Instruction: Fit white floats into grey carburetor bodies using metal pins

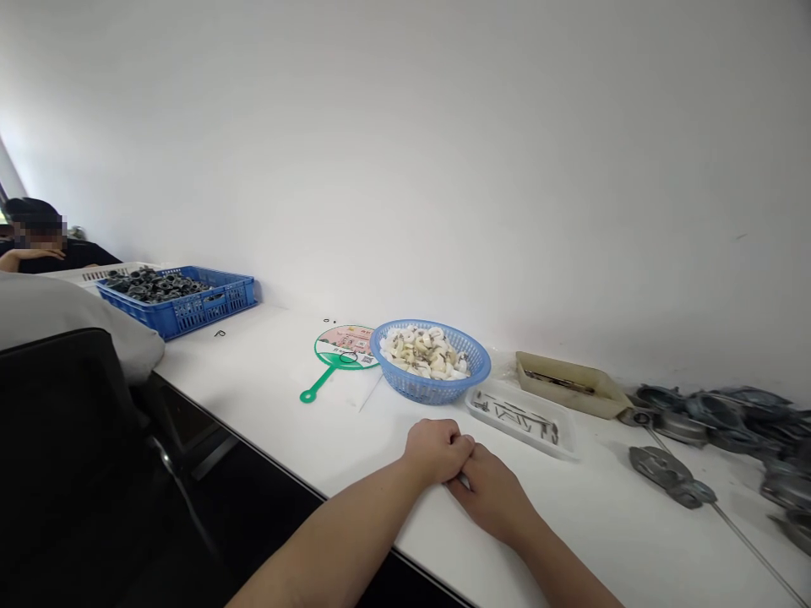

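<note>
A green plastic paddle fan (342, 350) lies left of the round blue plastic basket (431, 384) of white pieces. Near it on the white table (266, 380), my left hand (437, 452) rests clenched, touching my right hand (492, 494). I cannot tell that hand's grip: its fingertips are hidden.

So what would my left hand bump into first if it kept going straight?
Probably the clear tray of metal pins just past the left hand; the blue basket sits slightly aside, though depth is unclear.

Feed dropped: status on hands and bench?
Left hand and right hand together on white table, grip unclear. Round blue mesh basket of white pieces just beyond. Clear tray of metal pins beside it.
</note>
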A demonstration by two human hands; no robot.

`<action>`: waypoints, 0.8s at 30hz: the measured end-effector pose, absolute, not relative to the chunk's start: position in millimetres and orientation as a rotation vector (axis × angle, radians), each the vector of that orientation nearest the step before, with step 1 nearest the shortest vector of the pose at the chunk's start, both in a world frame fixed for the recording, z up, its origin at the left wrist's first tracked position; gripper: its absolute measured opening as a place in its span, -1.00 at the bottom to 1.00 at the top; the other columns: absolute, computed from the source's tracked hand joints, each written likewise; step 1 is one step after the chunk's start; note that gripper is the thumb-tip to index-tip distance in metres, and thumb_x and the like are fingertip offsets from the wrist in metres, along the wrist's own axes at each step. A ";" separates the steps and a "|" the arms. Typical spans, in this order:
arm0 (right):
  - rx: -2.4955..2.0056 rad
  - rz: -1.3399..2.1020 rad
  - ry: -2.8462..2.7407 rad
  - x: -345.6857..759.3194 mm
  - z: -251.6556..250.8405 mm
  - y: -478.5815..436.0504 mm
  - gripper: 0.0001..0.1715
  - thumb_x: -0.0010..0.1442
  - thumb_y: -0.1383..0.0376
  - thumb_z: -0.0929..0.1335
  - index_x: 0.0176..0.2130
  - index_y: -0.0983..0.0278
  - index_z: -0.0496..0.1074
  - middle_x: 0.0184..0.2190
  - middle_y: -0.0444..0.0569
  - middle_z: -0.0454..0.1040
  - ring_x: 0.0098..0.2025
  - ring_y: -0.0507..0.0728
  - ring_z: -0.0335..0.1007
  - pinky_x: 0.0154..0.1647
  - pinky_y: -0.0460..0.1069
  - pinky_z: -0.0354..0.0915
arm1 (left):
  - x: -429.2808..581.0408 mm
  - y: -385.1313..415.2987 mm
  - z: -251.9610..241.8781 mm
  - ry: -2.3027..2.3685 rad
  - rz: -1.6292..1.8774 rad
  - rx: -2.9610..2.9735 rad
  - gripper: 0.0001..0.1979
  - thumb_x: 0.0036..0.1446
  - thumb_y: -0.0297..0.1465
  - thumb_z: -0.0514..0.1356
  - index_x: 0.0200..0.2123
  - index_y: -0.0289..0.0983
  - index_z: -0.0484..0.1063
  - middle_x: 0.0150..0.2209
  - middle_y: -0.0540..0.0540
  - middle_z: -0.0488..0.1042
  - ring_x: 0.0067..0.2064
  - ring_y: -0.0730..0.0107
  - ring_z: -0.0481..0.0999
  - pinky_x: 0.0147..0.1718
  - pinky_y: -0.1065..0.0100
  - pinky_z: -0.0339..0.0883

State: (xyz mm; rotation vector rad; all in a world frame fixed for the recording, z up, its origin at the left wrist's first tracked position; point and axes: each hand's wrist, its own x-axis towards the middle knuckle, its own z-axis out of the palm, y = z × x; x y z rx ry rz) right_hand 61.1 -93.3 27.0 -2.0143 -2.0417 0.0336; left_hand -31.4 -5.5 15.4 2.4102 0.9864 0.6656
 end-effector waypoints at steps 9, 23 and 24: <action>-2.029 0.033 -2.035 59.7 28.7 -94.6 -0.67 0.10 0.31 0.21 -0.15 0.28 0.43 -0.15 0.03 0.42 -0.09 0.21 0.30 -0.14 0.05 0.25 | -32.3 -8.0 18.6 0.995 0.631 2.428 -0.61 0.18 -0.16 -0.09 -0.38 -0.20 0.46 -0.37 -0.02 0.52 -0.31 0.31 0.44 -0.40 0.36 0.18; -2.022 0.033 -2.053 62.4 26.6 -92.4 -0.67 0.09 0.33 0.21 -0.18 0.26 0.44 -0.16 0.02 0.43 -0.11 0.21 0.30 -0.14 0.05 0.24 | -32.2 -8.9 20.1 1.011 0.635 2.426 -0.61 0.18 -0.16 -0.09 -0.38 -0.19 0.47 -0.37 -0.03 0.52 -0.33 0.31 0.42 -0.39 0.36 0.19; -2.026 0.032 -2.051 62.4 26.6 -92.5 -0.67 0.09 0.33 0.20 -0.18 0.26 0.44 -0.17 0.02 0.43 -0.11 0.21 0.30 -0.14 0.04 0.24 | -32.2 -8.8 20.0 1.011 0.635 2.425 -0.61 0.18 -0.16 -0.09 -0.39 -0.19 0.47 -0.37 -0.03 0.52 -0.33 0.31 0.42 -0.39 0.36 0.19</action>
